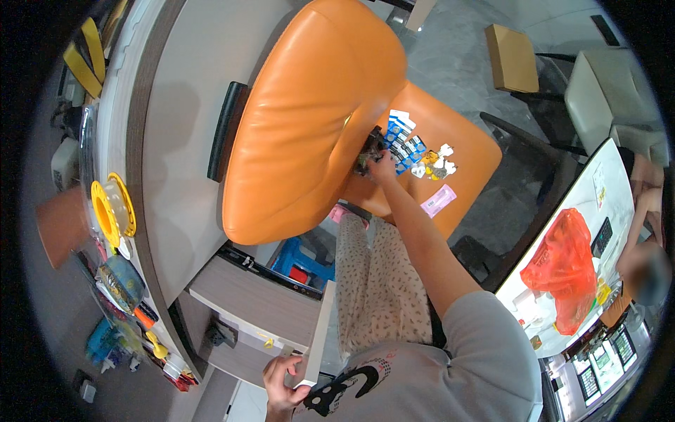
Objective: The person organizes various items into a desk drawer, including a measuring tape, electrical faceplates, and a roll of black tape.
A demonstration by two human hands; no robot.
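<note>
My right hand (pixel 382 165) reaches onto the seat of an orange leather chair (pixel 469 153), its fingers at a cluster of small dark items (pixel 371 149) by the backrest. Whether it grips one of them cannot be told. Close beside it lie blue-and-white blister cards of button cells (pixel 405 145), and beyond them several small white and yellow pieces (pixel 436 164). A pink packet (pixel 439 201) rests nearer the seat's edge. At the lower middle, my left hand (pixel 285 381) has its fingers and thumb around the front edge of a pulled-out drawer (pixel 317 343).
A shelf along the left holds a yellow-rimmed spool (pixel 107 212) and other small goods. A blue plastic stool (pixel 300 259) stands below the chair. On the white table (pixel 619 174) at right lies a red plastic bag (pixel 564 269); another person (pixel 640 211) is beyond it.
</note>
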